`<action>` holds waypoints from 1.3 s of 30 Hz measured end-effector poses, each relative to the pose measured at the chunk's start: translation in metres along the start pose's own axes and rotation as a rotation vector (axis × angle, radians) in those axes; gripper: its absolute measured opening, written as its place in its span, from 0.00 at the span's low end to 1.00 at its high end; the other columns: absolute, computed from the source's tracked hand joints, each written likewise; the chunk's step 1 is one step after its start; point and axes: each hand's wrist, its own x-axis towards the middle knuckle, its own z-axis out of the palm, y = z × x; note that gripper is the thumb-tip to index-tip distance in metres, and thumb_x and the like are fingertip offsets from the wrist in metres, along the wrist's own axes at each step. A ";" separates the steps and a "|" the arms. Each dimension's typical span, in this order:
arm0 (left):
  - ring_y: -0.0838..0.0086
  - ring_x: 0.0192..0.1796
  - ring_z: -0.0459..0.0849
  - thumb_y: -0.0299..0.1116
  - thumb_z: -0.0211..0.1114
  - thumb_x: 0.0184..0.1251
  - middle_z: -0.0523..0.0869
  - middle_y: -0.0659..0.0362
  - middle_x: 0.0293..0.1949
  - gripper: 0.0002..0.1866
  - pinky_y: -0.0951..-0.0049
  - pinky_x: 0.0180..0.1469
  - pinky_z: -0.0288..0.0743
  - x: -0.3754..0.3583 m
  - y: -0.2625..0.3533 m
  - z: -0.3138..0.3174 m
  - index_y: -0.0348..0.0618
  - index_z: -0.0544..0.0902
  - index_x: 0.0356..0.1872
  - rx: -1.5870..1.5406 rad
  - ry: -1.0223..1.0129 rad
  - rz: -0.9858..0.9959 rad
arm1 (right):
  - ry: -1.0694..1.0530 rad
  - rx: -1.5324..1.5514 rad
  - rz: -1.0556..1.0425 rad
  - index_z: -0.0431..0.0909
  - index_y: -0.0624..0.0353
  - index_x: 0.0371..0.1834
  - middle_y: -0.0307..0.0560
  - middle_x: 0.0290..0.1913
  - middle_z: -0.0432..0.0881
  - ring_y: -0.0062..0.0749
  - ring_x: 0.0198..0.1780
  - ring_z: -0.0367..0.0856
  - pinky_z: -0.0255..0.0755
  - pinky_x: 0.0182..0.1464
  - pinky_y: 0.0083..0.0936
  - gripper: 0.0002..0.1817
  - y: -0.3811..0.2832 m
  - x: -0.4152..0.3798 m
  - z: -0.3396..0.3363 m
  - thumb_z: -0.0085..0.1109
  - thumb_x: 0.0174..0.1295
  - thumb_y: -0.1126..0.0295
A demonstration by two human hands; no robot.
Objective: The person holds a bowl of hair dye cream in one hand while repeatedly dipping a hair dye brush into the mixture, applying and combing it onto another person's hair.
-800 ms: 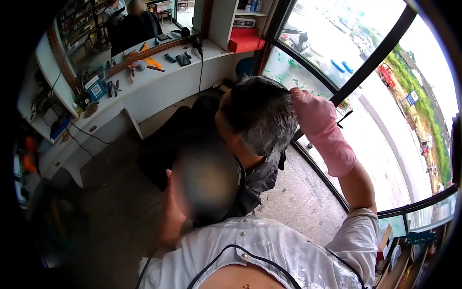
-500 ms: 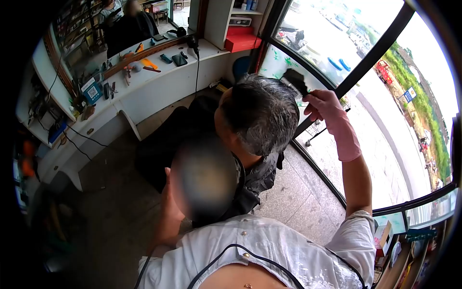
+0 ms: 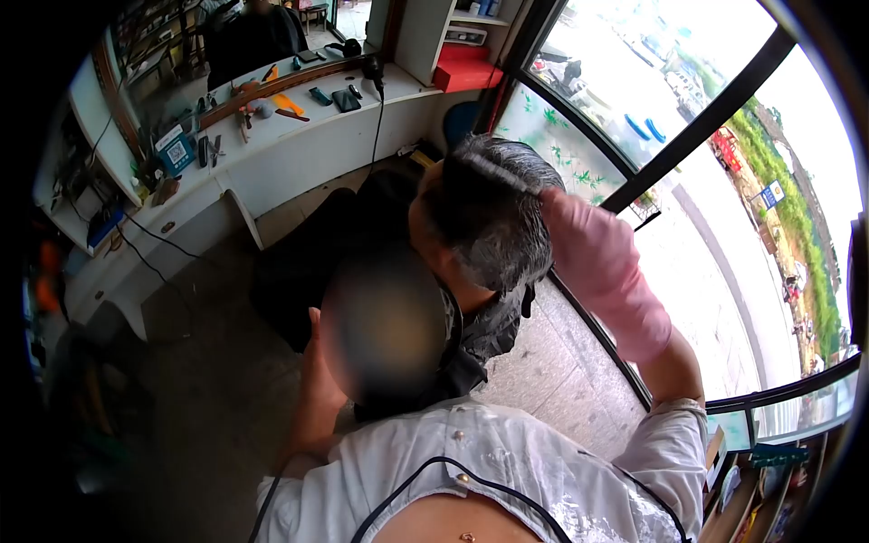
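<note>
A seated person's grey and black hair (image 3: 507,217) is in front of me. My right hand (image 3: 593,258), in a pink glove, is closed at the right side of the head. It holds a dye brush with comb teeth (image 3: 498,172), which lies across the top of the hair; the brush is partly smeared by motion. Low in the middle, my bare left hand (image 3: 321,385) grips the side of a round, dark, bowl-like thing (image 3: 385,330). That thing is heavily blurred, with a paler middle, and most of my left fingers are hidden behind it. A black cape (image 3: 303,262) covers the seated person.
A white counter (image 3: 308,131) under a mirror (image 3: 317,18) carries a hair dryer (image 3: 373,77), clippers and small tools. A red box (image 3: 466,72) stands on a shelf. Glass panes in black frames (image 3: 697,118) stand close on the right. Cords hang at the left.
My right hand has moved left and closer to the head, bringing the brush from beside the hair onto its top. My left hand and the round thing have stayed nearly still.
</note>
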 end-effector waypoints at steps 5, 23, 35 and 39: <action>0.55 0.66 0.61 0.66 0.35 0.63 0.58 0.47 0.66 0.42 0.52 0.64 0.59 -0.009 0.005 -0.008 0.42 0.51 0.68 0.023 -0.029 -0.014 | -0.060 -0.300 -0.108 0.72 0.60 0.37 0.41 0.19 0.70 0.28 0.18 0.73 0.67 0.17 0.26 0.05 -0.035 -0.015 -0.002 0.50 0.58 0.76; 0.57 0.70 0.53 0.66 0.32 0.63 0.53 0.49 0.69 0.42 0.52 0.68 0.50 -0.011 -0.006 -0.037 0.42 0.51 0.68 -0.015 0.057 -0.064 | -0.142 -0.178 0.160 0.75 0.55 0.36 0.50 0.25 0.77 0.49 0.26 0.77 0.71 0.26 0.37 0.05 0.018 0.033 0.004 0.51 0.59 0.69; 0.68 0.58 0.72 0.61 0.35 0.67 0.73 0.55 0.56 0.35 0.66 0.58 0.69 -0.007 -0.008 -0.038 0.41 0.64 0.61 -0.075 0.138 -0.124 | -0.038 0.376 0.680 0.76 0.63 0.46 0.41 0.21 0.77 0.19 0.22 0.74 0.68 0.27 0.18 0.12 0.016 0.011 -0.028 0.50 0.62 0.70; 0.58 0.68 0.59 0.64 0.30 0.66 0.58 0.50 0.67 0.39 0.54 0.66 0.56 -0.014 -0.007 -0.053 0.43 0.55 0.67 0.034 0.000 -0.186 | -0.037 0.214 0.392 0.77 0.62 0.43 0.48 0.26 0.80 0.29 0.26 0.80 0.73 0.31 0.22 0.11 -0.008 0.017 -0.011 0.56 0.58 0.71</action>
